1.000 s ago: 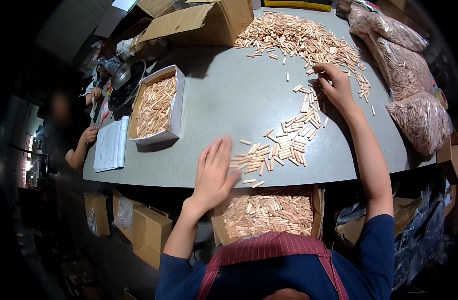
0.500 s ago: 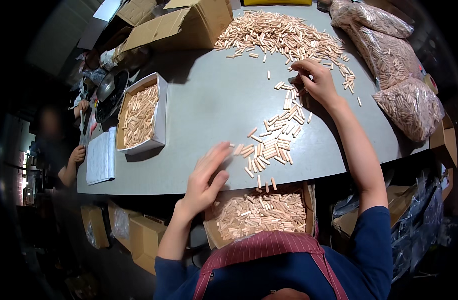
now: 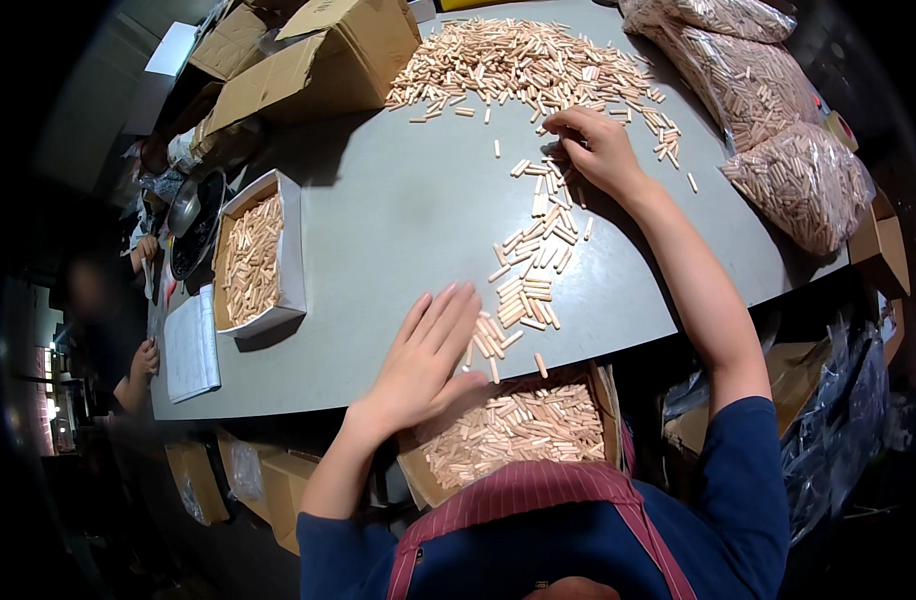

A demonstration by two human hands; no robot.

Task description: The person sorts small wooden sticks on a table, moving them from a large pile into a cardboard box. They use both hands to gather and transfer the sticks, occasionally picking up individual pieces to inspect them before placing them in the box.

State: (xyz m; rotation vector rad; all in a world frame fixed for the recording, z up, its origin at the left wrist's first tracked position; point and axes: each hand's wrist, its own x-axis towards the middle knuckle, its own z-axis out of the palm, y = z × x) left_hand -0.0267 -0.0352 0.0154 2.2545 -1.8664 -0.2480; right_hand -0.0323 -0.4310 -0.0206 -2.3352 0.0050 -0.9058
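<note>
Small wooden dowels lie in a heap (image 3: 508, 60) at the far side of the grey table (image 3: 398, 200), and a loose trail of dowels (image 3: 528, 292) runs from it to the front edge. My left hand (image 3: 423, 355) is flat and open at that edge, its fingers beside the near end of the trail. At the heap's near side my right hand (image 3: 596, 150) is loosely curved, thumb apart from the fingers; its fingertips are close to a few dowels, and I see nothing gripped. Below the edge, against my apron, a cardboard box (image 3: 610, 410) holds many dowels.
A white-sided box (image 3: 292, 245) of dowels stands on the left, near papers (image 3: 192, 345) and a dark bowl (image 3: 198, 225). Clear bags of dowels (image 3: 798, 185) lie at the right. An opened carton (image 3: 353, 65) is at the back left. Another person's hand (image 3: 145, 360) shows far left.
My left hand has swept right against the near end of the trail, and several dowels there have shifted or left the edge. My right hand stays by the heap. The view has turned slightly.
</note>
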